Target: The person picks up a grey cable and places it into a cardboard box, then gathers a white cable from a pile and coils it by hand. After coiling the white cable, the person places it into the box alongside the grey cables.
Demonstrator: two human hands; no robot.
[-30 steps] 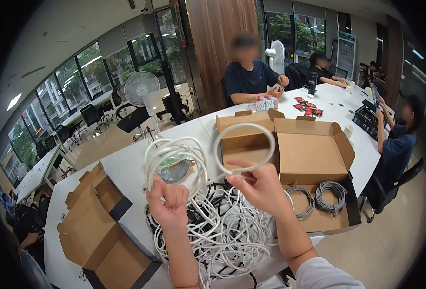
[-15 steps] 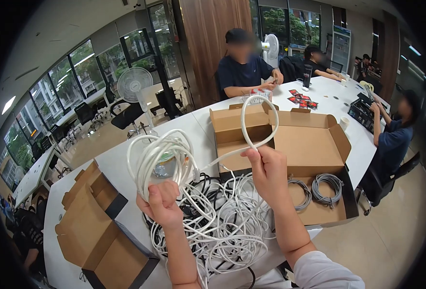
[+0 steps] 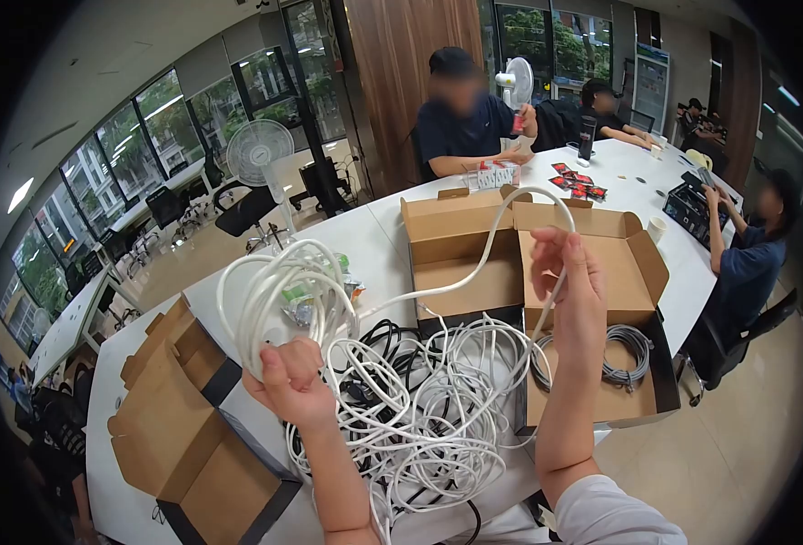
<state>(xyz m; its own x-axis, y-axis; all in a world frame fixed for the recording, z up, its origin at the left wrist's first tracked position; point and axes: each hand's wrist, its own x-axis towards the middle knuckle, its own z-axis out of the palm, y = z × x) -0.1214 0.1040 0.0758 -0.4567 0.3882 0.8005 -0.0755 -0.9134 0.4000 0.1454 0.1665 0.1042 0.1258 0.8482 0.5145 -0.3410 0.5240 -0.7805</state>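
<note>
A coiled bundle of white cable [image 3: 279, 295] rises from my left hand [image 3: 288, 381], whose fingers are wrapped round its lower end. From that coil one strand crosses to the right, arches up and runs down through my right hand [image 3: 572, 282]. The right fingers are loosely curled round the strand, with the thumb beside it. Below both hands lies a tangled pile of white and black cables [image 3: 429, 409] on the white table [image 3: 211, 291]. Behind my left hand's coil sits a clear plastic packet [image 3: 303, 304], partly covered.
An open cardboard box [image 3: 460, 263] stands behind the pile; coiled grey cables [image 3: 629, 354] lie in its right part. Another open box [image 3: 193, 445] is at the left. Across the table a person [image 3: 460, 127] holds a small red item. Another person [image 3: 751, 236] handles black equipment [image 3: 692, 215].
My right hand has moved right and up and its grip has loosened; the small closed loop has opened into a wide arch. The person across has raised a red item.
</note>
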